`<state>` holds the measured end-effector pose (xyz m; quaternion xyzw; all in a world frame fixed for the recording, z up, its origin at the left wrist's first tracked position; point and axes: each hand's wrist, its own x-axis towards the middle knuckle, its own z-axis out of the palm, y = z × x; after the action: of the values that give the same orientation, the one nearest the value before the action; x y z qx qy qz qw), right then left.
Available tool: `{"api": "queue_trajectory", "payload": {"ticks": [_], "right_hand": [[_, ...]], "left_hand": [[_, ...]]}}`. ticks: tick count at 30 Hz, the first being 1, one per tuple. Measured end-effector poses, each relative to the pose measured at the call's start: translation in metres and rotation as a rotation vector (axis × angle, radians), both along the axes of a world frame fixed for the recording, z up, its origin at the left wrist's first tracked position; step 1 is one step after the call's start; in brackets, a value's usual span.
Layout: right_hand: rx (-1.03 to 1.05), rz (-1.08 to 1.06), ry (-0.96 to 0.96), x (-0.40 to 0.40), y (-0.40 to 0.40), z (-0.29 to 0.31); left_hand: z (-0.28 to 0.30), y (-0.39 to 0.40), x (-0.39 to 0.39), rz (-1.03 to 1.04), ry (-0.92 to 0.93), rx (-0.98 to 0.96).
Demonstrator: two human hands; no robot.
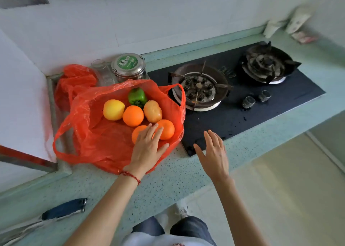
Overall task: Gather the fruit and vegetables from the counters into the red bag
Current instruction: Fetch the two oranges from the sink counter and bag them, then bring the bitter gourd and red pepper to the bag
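The red bag lies spread open on the counter left of the stove. Inside it sit a green pepper, a yellow fruit, a potato and three oranges: one in the middle, one on the right and one partly under my left hand. My left hand rests with straight fingers on that near orange, inside the bag's front edge. My right hand hovers open over the stove's front left corner, holding nothing.
A black two-burner gas stove fills the counter to the right. A steel canister with a green lid and a clear container stand behind the bag. A dark-handled tool lies on the speckled counter at front left.
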<state>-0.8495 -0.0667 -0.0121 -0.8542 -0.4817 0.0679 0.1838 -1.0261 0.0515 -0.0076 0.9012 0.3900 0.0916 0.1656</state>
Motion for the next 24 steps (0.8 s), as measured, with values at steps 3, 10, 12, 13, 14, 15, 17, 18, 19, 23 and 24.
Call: {"api": "queue_trajectory", "payload": {"ticks": [3,10,12,13,14,15,17,18,19,23,24], "right_hand": [[-0.027,-0.125,-0.027,-0.002,-0.028,0.001],[-0.021,-0.420,-0.094,0.002,-0.111,0.008],[-0.020,-0.510,-0.103,0.006,-0.136,0.010],[-0.022,-0.549,-0.106,0.007,-0.150,0.010],[-0.024,-0.587,-0.108,0.008,-0.163,0.010],[-0.025,-0.627,-0.113,0.008,-0.177,0.010],[-0.028,-0.713,-0.124,0.008,-0.203,0.010],[-0.034,-0.755,-0.127,0.007,-0.216,0.011],[-0.041,-0.794,-0.131,0.007,-0.229,0.012],[-0.060,-0.932,-0.151,0.001,-0.282,0.014],[-0.060,-0.963,-0.154,-0.001,-0.297,0.014]], "left_hand": [[0.000,-0.005,0.012,-0.123,0.012,-0.013],[0.000,-0.030,0.063,-0.375,0.021,0.004],[0.002,-0.044,0.082,-0.447,0.021,-0.007],[0.002,-0.052,0.092,-0.486,0.021,-0.005],[0.002,-0.061,0.101,-0.526,0.022,0.002],[0.002,-0.070,0.109,-0.566,0.025,0.010],[0.004,-0.091,0.126,-0.643,0.031,0.021],[0.004,-0.102,0.134,-0.681,0.030,0.027],[0.004,-0.114,0.142,-0.717,0.024,0.033],[0.006,-0.163,0.167,-0.851,0.010,0.057],[0.008,-0.177,0.172,-0.880,0.007,0.059]]}}
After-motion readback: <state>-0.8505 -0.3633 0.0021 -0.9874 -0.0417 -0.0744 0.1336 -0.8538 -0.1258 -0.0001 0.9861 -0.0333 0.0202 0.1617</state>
